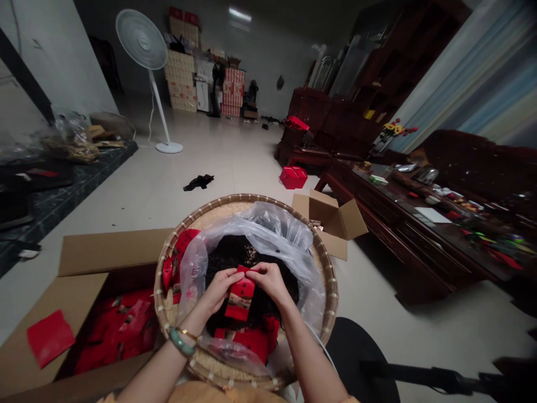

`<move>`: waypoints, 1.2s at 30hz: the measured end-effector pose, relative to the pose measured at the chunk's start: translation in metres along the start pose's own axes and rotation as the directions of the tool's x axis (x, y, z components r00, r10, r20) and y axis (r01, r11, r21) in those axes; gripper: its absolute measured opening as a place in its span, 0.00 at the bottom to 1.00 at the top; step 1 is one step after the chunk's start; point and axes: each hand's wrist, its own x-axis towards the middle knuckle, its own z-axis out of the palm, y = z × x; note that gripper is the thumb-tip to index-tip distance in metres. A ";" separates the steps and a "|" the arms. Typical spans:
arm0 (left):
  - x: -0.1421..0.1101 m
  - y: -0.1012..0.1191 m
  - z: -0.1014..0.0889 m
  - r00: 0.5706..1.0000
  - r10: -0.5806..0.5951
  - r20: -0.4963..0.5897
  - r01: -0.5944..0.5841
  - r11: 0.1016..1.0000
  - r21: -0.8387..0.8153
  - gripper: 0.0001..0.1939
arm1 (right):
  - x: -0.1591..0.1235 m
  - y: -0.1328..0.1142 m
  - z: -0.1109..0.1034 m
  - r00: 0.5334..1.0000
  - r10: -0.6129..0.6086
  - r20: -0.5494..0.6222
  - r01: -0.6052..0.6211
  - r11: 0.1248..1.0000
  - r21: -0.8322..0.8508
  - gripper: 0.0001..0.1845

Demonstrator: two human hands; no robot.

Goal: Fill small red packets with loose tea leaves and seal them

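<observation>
Both my hands pinch the top edge of a small red packet (241, 299) over a round woven bamboo tray (331, 263). My left hand (221, 288) grips its upper left corner, thumb on the front. At the upper right corner is my right hand (271, 282), thumb and fingers together. Behind the packet, a clear plastic bag (310, 280) lies open in the tray, holding dark loose material (226, 252) that looks like dried leaves. More red packets (255, 341) lie in the bag's near part, and others (184, 246) at the tray's left side.
At left stands an open cardboard box (113, 246) full of red packets. A smaller open carton (352, 218) is beyond the tray, near a dark wooden table (403, 240). A white standing fan (157, 106) and a red box (293, 177) are farther off. A black round base (361, 358) is at right.
</observation>
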 end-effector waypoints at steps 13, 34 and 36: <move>0.006 -0.015 -0.007 0.994 -0.105 0.010 0.105 0.994 -0.018 0.25 | -0.007 0.023 -0.018 0.975 -0.205 -0.086 0.147 0.887 -0.439 0.19; 0.002 -0.006 -0.008 0.986 -0.133 0.101 0.124 0.988 0.089 0.23 | -0.014 0.005 -0.056 0.978 -0.085 0.192 0.131 0.961 -0.242 0.29; 0.001 -0.006 -0.003 0.983 -0.146 0.111 0.133 0.984 0.117 0.22 | -0.011 -0.010 -0.050 0.952 -0.109 0.285 0.189 0.944 -0.270 0.28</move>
